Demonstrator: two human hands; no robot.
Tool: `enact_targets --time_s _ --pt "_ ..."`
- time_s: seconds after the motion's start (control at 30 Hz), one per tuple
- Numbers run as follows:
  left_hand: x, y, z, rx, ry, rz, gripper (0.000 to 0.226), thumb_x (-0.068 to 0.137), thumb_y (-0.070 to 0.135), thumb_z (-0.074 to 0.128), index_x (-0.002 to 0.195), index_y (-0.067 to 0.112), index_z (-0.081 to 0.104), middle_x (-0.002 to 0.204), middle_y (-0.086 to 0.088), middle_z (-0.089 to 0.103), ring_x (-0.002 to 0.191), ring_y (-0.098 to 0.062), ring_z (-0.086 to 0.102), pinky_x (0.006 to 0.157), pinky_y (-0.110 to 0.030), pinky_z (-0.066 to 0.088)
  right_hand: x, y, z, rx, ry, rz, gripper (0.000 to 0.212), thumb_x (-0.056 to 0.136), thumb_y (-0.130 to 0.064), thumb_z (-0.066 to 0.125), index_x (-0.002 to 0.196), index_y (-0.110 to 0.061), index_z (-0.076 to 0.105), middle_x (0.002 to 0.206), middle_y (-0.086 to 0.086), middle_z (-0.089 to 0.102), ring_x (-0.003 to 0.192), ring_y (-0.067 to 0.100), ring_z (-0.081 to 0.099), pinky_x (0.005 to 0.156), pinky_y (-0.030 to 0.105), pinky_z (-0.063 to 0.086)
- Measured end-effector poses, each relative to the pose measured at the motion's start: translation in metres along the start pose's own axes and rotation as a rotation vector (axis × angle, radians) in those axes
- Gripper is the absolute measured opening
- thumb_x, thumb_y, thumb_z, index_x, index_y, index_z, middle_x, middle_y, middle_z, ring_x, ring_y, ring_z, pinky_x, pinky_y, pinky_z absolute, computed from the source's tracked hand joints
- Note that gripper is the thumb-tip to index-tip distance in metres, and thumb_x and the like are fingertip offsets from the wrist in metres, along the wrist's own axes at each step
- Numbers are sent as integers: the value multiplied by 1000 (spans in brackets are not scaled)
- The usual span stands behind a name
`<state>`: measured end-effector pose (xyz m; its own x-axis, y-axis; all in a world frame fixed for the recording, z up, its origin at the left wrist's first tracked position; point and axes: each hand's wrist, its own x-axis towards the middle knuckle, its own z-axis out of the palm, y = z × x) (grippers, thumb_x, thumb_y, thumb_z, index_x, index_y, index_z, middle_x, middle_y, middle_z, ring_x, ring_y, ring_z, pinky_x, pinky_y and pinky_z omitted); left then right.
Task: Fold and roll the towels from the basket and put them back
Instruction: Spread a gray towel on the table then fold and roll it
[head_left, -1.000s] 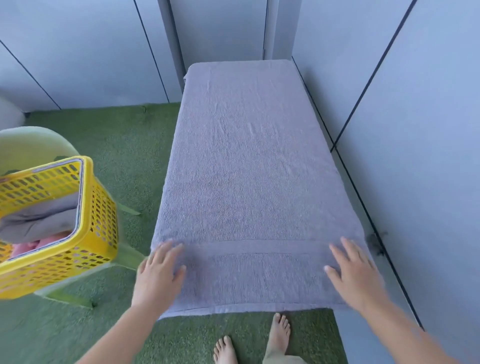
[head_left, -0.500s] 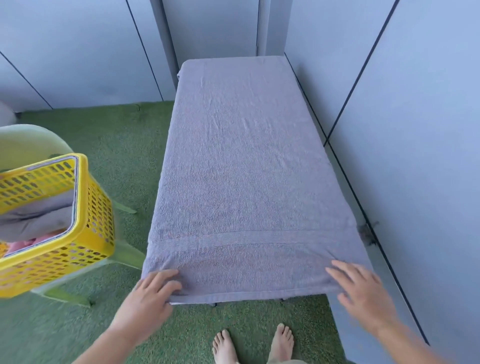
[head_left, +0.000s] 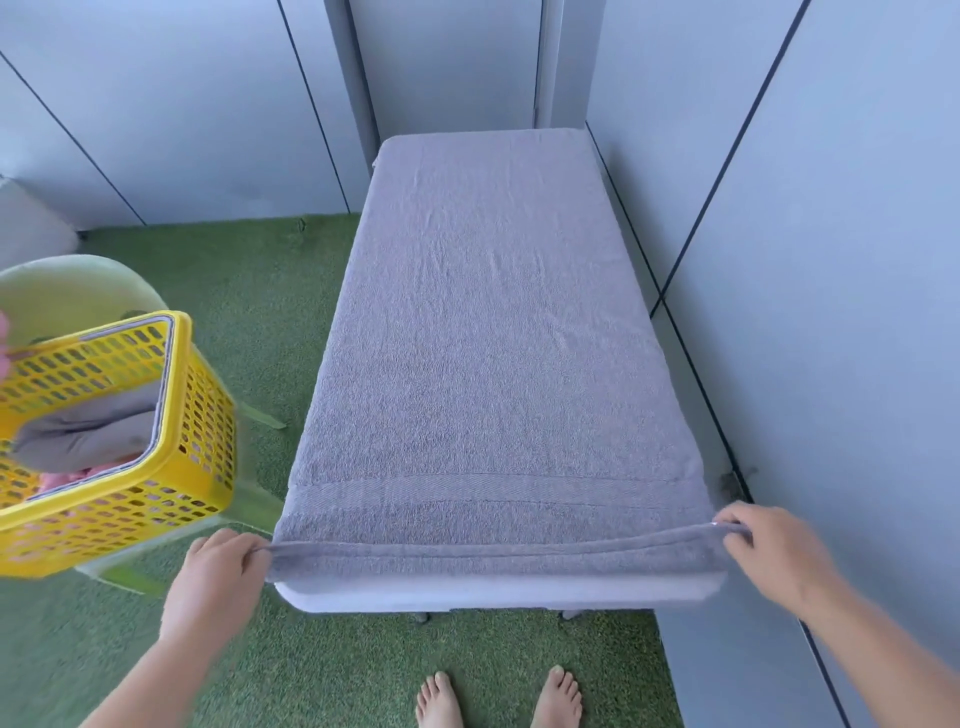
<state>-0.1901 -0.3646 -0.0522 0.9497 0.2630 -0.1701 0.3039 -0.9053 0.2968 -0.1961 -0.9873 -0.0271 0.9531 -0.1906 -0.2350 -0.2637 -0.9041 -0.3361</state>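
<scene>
A: Count?
B: 1 grey towel (head_left: 493, 338) spread flat over 1 table (head_left: 493, 595); 1 yellow basket (head_left: 202, 415) at left, holding 1 grey bundle (head_left: 88, 431) plus pink cloth (head_left: 70, 475).
A: Hands?
B: 2. Left hand (head_left: 218, 577) pinching near-left corner, fingers curled tight on hem; right hand (head_left: 769, 561) clamped likewise on near-right corner. Hem stretched between, held just above table's near edge.
</scene>
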Motion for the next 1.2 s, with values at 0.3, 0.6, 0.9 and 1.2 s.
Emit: enact_targets --time_s 0.3,0.6,0.9,1.2 --pt "-22 13 17 180 -20 293 49 66 8 73 109 28 60 108 9 47 102 -24 49 74 -41 51 -23 22 34 -244 132 -356 41 59 -22 72 99 -27 71 116 -10 54 96 19 49 75 38 56" --pt "-22 11 20 159 34 325 20 84 15 70 92 32 64 92 22 51 90 -10 47 54 -27 40 -5 19 27 -235 221 -426 35 84 -29 42 91 -24 76 91 -14 57 83 18 49 66 28 50" --pt "27 25 3 79 29 278 11 86 20 67 81 30 68 84 12 47 60 -14 55 44 -28 43 28 -17 -1 -264 -31 -139 20 90 -31 50 74 -37 61 80 -11 50 73 5 53 54 23 39" --pt "49 20 -1 8 -39 485 14 82 23 59 94 30 61 95 19 47 63 -5 51 42 -20 39 14 -19 30 -81 2 -66 42 74 -10 69 113 -28 67 116 -14 59 101 7 60 82 28 51"
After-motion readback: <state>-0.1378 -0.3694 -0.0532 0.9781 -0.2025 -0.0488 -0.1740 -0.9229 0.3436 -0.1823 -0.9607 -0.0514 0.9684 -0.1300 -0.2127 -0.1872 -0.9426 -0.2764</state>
